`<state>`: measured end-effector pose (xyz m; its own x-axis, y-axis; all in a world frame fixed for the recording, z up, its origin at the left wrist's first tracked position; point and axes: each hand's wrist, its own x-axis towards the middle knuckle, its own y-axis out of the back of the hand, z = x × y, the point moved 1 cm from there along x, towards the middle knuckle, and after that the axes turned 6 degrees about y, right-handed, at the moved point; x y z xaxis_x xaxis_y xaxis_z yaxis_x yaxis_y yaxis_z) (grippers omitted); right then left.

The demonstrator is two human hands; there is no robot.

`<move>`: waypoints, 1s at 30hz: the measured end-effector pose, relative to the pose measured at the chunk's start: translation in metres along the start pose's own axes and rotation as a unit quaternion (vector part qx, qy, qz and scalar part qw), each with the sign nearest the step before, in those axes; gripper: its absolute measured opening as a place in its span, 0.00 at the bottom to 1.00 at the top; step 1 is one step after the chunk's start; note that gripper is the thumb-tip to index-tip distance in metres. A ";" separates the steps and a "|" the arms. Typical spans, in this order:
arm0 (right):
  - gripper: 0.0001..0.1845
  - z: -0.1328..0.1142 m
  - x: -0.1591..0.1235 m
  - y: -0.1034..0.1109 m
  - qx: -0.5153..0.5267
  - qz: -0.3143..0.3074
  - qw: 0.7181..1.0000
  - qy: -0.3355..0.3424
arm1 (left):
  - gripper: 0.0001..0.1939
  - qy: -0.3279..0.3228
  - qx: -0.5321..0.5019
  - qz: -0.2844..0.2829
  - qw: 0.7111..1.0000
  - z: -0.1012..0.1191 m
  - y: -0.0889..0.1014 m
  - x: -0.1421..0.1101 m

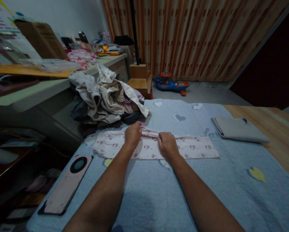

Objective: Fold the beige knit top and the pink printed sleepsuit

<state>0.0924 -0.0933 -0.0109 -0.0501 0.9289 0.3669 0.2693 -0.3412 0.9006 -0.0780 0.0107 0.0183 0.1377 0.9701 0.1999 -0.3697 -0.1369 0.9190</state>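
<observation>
A pair of pale pink pajama pants [146, 147] with a small red cartoon print lies folded lengthwise into a long strip across the blue cover. At its far edge, my left hand [133, 135] is closed, pinching a raised bit of the fabric between thumb and fingers. My right hand [168, 145] rests a little to the right, its fingers closed on the same far edge and its palm low over the cloth. Between the two hands the edge is gathered slightly upward. Both fingertips are partly hidden by the hands.
A heap of rumpled clothes [108, 96] rises behind at left, beside a cluttered desk [50, 87]. Near the left edge lies a phone [66, 185]. A folded grey ribbed garment [239, 130] sits at right. Beyond are a ride-on toy car [171, 84] and curtains [195, 38].
</observation>
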 end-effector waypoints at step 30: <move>0.16 0.003 -0.001 -0.002 -0.038 0.029 0.998 -0.037 | 0.09 -0.189 -0.030 -0.036 0.981 0.018 -0.019 -0.031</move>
<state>0.0949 -0.0925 -0.0139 0.0351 0.9143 0.4035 0.1963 -0.4021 0.8943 -0.0585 -0.0202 0.0004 0.4921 0.8317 0.2571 -0.3987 -0.0472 0.9159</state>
